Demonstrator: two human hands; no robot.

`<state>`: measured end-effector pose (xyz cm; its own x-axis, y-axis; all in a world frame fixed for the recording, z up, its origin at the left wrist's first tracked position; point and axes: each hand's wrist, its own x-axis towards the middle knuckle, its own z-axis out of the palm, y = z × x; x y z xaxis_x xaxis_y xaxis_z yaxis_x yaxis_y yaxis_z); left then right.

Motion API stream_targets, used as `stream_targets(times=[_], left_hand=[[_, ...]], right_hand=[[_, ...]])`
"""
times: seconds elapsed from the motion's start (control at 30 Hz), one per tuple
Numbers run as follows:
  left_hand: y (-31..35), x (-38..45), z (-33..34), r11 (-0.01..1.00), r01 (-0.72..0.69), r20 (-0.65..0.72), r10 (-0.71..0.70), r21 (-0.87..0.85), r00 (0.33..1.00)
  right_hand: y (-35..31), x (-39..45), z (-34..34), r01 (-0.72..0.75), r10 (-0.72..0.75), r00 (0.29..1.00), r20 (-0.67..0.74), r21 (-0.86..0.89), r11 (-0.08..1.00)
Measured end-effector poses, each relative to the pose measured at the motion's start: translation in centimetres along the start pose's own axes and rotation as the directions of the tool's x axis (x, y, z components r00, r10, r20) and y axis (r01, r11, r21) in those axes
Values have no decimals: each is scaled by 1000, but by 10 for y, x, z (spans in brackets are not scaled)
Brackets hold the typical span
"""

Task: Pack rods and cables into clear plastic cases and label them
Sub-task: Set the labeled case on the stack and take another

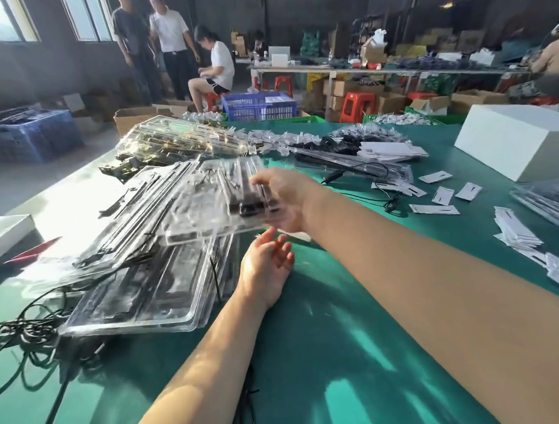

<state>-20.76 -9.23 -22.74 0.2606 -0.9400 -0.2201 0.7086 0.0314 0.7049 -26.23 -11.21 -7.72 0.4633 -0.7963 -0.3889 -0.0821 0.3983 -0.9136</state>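
Note:
My right hand (287,198) grips the near end of a clear plastic case (207,199) with black rods inside, holding it blurred above a heap of packed cases. My left hand (267,260) hangs just below it with relaxed fingers, palm up, holding nothing. A closed clear case (141,298) with rods lies under the lifted one on the green table (341,337). Loose black cables (27,331) coil at the near left. White paper labels (437,195) lie scattered to the right.
A further stack of clear cases (179,142) stands at the back left, cable bundles (339,145) at the back middle. A white box (518,137) sits far right, another (3,233) at the left edge. Stacked labels (522,233) lie right. People work behind by blue crates (257,105).

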Motion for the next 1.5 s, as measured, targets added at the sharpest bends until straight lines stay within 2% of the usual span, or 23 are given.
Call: stream_targets(times=[0.1, 0.23, 0.37, 0.47, 0.53, 0.63, 0.73, 0.8, 0.87, 0.97, 1.13, 1.27, 1.43, 1.5], left_hand=[[0, 2, 0, 999, 6, -29, -8, -48, 1000], [1, -1, 4, 996, 22, -61, -27, -82, 998], [1, -1, 3, 996, 30, -49, -35, -89, 998], [2, 0, 0, 996, 37, -21, -39, -86, 999], [2, 0, 0, 996, 39, -10, -40, -81, 999], [2, -1, 1, 996, 31, 11, -30, -84, 999], [5, -4, 3, 989, 45, 65, -36, -140, 997], [7, -6, 5, 987, 51, 102, -35, -154, 994], [5, -4, 7, 995, 39, 100, -30, -88, 994], [2, -7, 12, 999, 38, 132, -42, 33, 990], [-8, -15, 27, 985, 15, 160, -43, 175, 986], [-11, -25, 35, 925, 42, 238, -141, 377, 961], [-4, -32, 40, 904, 96, 190, -190, 416, 963], [1, -33, 41, 917, 94, 172, -172, 388, 970]], right_hand=[[-15, -5, -5, 83, -94, 994, 51, 178, 980], [-33, -14, -12, 163, -183, 982, 45, 279, 946], [-50, -23, -26, 162, -213, 975, 70, 436, 885], [-58, -29, -49, 205, -299, 948, 105, 514, 833], [-59, -35, -69, 269, -352, 932, 91, 479, 836], [-47, -46, -108, 367, -373, 927, -46, 329, 870], [-19, -62, -150, 378, -380, 924, -33, 217, 900], [3, -70, -176, 336, -334, 942, -39, 79, 939], [25, -71, -202, 262, -277, 954, -115, -130, 956], [53, -67, -235, 121, -211, 954, -211, -372, 920], [82, -65, -255, 51, -114, 979, -170, -335, 941], [94, -60, -245, 94, -99, 994, -53, -87, 992], [100, -60, -236, 110, -110, 994, 6, -9, 994], [98, -61, -237, 95, -94, 995, 39, -35, 995]])
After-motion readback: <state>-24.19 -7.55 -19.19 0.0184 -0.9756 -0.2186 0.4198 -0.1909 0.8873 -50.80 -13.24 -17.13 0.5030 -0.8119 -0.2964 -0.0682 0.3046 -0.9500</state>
